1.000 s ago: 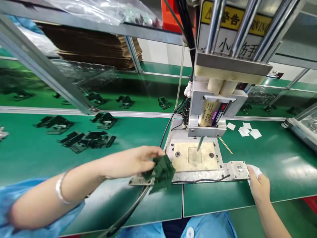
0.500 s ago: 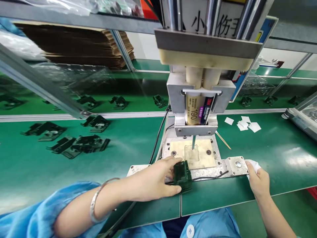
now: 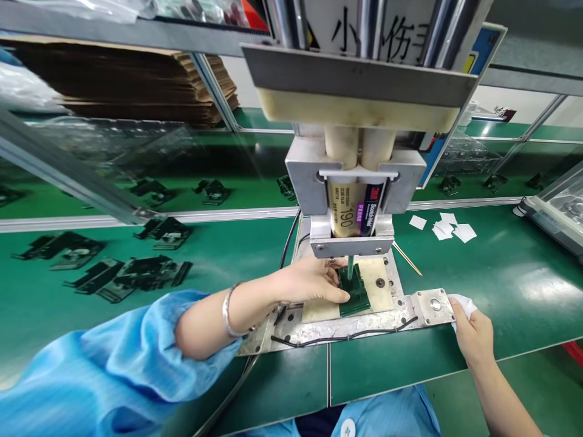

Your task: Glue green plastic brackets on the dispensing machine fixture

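My left hand grips a dark green plastic part and holds it on the cream fixture pad of a metal base plate, right under the dispenser nozzle. Above hangs the glue dispenser head with a twin adhesive cartridge marked 190. My right hand rests at the right end of the plate beside a round button, its fingers closed on a white wipe.
Several dark green parts lie on the green mat to the left, more on the belt behind. White paper squares and a thin stick lie right of the dispenser. A black cable runs left of the plate. Cardboard stacks sit at the back.
My left hand carried the green part from the plate's front-left edge up onto the fixture pad beneath the nozzle. My right hand stayed by the button.
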A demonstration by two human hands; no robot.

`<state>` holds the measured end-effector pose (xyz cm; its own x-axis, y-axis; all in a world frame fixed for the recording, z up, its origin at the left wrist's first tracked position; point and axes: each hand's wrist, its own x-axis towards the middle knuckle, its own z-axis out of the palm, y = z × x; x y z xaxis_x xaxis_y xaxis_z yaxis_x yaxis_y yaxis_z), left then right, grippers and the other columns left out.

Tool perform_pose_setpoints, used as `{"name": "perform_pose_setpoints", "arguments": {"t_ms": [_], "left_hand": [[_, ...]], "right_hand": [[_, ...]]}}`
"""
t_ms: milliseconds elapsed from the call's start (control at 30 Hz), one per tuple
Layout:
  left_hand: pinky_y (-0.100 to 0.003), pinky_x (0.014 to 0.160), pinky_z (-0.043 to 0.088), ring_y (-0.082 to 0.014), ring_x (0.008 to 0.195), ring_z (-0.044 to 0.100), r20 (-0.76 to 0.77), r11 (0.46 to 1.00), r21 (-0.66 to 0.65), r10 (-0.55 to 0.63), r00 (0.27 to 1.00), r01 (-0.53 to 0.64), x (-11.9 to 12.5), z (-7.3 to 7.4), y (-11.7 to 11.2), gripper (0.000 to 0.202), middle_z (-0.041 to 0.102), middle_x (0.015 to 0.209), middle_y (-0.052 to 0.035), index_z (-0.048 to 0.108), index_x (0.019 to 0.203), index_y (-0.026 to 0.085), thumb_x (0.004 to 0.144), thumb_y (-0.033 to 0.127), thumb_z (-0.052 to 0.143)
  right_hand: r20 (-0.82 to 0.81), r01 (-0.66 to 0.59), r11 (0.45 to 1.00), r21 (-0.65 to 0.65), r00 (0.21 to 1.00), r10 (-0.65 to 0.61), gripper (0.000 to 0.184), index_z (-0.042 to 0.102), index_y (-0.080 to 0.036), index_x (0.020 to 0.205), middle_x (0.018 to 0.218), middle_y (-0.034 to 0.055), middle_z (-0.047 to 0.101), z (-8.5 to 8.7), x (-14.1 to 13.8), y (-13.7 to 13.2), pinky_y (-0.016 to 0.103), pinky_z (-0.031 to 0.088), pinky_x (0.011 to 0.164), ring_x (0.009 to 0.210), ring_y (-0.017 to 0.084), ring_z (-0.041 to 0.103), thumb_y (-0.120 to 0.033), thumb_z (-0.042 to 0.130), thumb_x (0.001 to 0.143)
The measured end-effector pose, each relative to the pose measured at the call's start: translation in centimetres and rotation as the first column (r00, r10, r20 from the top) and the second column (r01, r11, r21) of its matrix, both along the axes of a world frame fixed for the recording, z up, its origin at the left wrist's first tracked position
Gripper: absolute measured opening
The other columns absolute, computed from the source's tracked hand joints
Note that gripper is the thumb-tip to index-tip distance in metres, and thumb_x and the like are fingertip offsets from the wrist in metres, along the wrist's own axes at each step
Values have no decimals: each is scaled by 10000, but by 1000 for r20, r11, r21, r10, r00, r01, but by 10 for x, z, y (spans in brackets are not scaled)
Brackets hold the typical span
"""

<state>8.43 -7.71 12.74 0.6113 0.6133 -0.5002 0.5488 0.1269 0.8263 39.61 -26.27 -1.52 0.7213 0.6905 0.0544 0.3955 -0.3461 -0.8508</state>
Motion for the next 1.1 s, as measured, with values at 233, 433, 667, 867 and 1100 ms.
{"name": "perform_pose_setpoints", "arguments": {"t_ms": [233,433,667,867,1100], "left_hand": [[-279,607,483,-209,681,621,-59,878,448,-161,985,170,1,-6,-8,268,617,712,-18,576,863,189,662,327,686],[-264,551,417,-213,652,592,-240,789,536,-198,950,299,2,-5,-3,335,606,698,-26,634,962,185,652,310,668],[-265,535,384,-191,590,556,-306,771,528,-217,927,355,6,13,-4,239,575,651,-5,624,860,179,636,246,667],[-279,568,415,-225,658,596,-356,762,536,-187,916,363,17,14,-6,310,596,688,-23,642,909,162,619,237,721],[-467,1145,346,-372,1397,328,-228,725,651,-94,969,223,-28,-1,-10,1022,414,1494,-134,439,1445,202,540,479,825]], "right_hand": [[5,-3,1000,9,1000,3,497,701,-146,669,591,67,604,-5,3,0,305,506,633,719,298,650,-622,593,763],[19,7,1000,6,1000,-7,491,655,-164,615,576,65,594,-7,6,1,310,509,633,708,299,644,-632,593,749],[38,20,1000,5,999,-20,526,612,-165,567,573,73,589,-8,9,5,288,479,542,629,263,605,-665,598,730],[22,41,999,-15,999,-40,583,531,-185,495,518,46,514,-8,9,7,271,415,459,532,205,500,-732,591,686],[-28,81,995,-58,996,-83,605,689,-135,668,684,96,657,-8,15,5,284,487,541,718,284,617,-737,628,674]]}}
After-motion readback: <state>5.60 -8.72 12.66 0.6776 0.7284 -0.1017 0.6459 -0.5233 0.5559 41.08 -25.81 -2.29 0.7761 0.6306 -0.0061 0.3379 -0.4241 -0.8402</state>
